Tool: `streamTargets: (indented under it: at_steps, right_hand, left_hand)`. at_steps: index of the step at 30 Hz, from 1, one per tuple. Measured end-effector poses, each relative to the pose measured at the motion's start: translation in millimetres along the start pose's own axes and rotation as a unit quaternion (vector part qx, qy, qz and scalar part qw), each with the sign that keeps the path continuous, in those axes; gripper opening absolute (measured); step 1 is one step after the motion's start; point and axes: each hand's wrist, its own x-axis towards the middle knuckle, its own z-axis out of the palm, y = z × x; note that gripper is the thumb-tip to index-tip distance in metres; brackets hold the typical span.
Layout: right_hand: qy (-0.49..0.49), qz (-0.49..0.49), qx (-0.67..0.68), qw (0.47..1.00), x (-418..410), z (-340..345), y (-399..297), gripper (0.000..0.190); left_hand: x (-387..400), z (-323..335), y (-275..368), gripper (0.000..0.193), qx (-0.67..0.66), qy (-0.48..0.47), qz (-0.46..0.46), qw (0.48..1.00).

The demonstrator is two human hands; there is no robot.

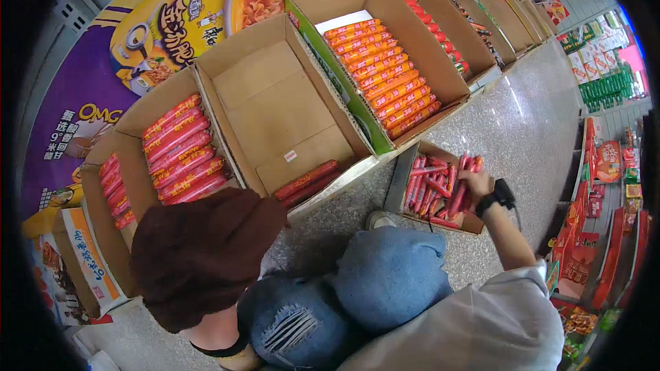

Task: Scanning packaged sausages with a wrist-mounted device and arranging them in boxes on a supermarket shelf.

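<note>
My right hand (477,184), with a black strap and device at the wrist, grips red-wrapped sausages (458,197) in a low cardboard box (399,180) on the floor. More red sausages lie loosely jumbled in that box. A dark brown cloth (206,252) covers most of my left hand (219,327), which has a black band at the wrist; its fingers are hidden. Beyond the cloth stands an open carton (273,108) with a few red sausages (307,183) along its near side. Left of it, another carton (136,139) holds a stack of red sausages (185,157).
A green-sided carton (335,77) of orange-wrapped sausages (384,77) stands to the right in the row of cartons. Printed posters (170,36) cover the wall behind. Stocked shelves (600,206) line the far right across the speckled floor (526,113). My jeans-clad knees (394,273) are near the boxes.
</note>
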Motion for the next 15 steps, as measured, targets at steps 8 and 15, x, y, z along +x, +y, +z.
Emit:
streamTargets:
  at_steps: [8,15]
  right_hand:
    - [0.041,0.100,0.099,0.989,6.6,56.6,6.4,0.031]
    - [-0.172,-0.257,0.134,0.942,-78.3,104.2,-134.3,0.022]
  left_hand:
    - [2.5,4.8,-2.3,0.025,0.004,-0.012,-0.003,1.000]
    - [-0.2,0.4,-3.3,0.026,0.012,-0.017,0.004,1.000]
